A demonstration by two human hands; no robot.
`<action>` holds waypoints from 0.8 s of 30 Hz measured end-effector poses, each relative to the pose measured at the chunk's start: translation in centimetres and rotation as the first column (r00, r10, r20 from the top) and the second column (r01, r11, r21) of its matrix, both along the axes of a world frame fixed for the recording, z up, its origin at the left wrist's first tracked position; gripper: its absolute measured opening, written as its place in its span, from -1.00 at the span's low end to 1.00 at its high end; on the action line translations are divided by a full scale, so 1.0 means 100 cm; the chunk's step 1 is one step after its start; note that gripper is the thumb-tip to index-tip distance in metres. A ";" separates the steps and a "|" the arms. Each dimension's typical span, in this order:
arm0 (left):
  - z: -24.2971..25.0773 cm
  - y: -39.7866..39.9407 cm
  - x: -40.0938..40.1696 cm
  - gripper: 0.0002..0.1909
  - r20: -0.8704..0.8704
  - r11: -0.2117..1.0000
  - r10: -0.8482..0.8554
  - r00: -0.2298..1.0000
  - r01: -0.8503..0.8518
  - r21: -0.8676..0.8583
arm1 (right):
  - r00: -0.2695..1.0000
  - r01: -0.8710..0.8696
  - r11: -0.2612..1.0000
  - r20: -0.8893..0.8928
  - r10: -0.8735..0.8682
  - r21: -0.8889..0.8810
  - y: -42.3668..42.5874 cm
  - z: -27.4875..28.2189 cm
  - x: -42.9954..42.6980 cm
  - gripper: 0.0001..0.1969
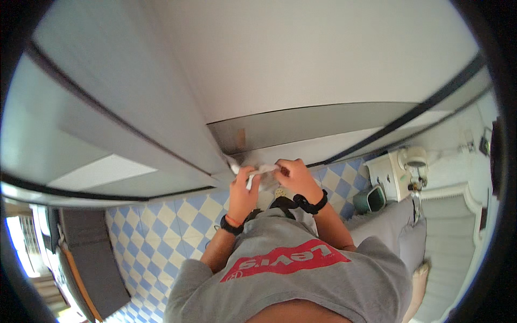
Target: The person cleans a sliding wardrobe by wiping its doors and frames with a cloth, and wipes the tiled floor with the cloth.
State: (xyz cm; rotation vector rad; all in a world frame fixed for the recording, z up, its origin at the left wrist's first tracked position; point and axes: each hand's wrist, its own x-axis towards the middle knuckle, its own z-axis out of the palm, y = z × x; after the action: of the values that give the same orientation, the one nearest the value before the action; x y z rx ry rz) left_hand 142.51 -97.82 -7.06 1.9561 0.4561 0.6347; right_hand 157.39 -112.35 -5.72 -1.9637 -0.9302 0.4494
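Note:
A thin, crumpled white strip [264,168], perhaps fabric or plastic, stretches between my two hands; blur hides its exact kind. My left hand [243,196] pinches its left part between thumb and fingers. The right end is held by my right hand [301,181], whose fingers are curled, with a small dark reddish-brown thing at them. A pale, blurred mass hangs just below and behind the strip. Both hands are in front of my body, close to the lower edge of a white wardrobe-like panel [315,60].
Tall glossy grey panels [121,93] with dark edges rise at the left. Blue and cream checkered floor tiles [169,226] lie below. At the right are a green bin [369,200], a white nightstand [387,173] and a bed with a padded headboard [440,234]. A dark grey piece of furniture [91,258] is at the lower left.

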 end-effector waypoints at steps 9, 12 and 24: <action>0.009 0.004 -0.032 -0.64 -0.054 0.998 -0.038 0.998 0.036 -0.046 | 0.979 0.133 0.990 -0.149 -0.138 -0.043 0.014 -0.008 -0.013 -0.79; 0.017 0.004 -0.033 -0.46 0.012 0.993 -0.090 0.996 0.091 -0.069 | 0.977 0.214 0.914 -0.097 -0.192 0.344 0.041 -0.011 -0.018 -0.79; 0.011 -0.001 -0.032 -0.23 0.016 0.995 -0.097 0.995 0.097 -0.011 | 0.983 0.173 0.833 -0.039 -0.180 0.526 0.064 0.020 -0.019 -0.67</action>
State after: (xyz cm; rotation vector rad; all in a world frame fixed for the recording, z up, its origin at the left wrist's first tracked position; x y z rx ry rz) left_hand 139.35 -97.95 -6.00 1.9481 0.3529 0.5831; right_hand 155.45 -105.91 -3.74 -1.5232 -0.7671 0.0561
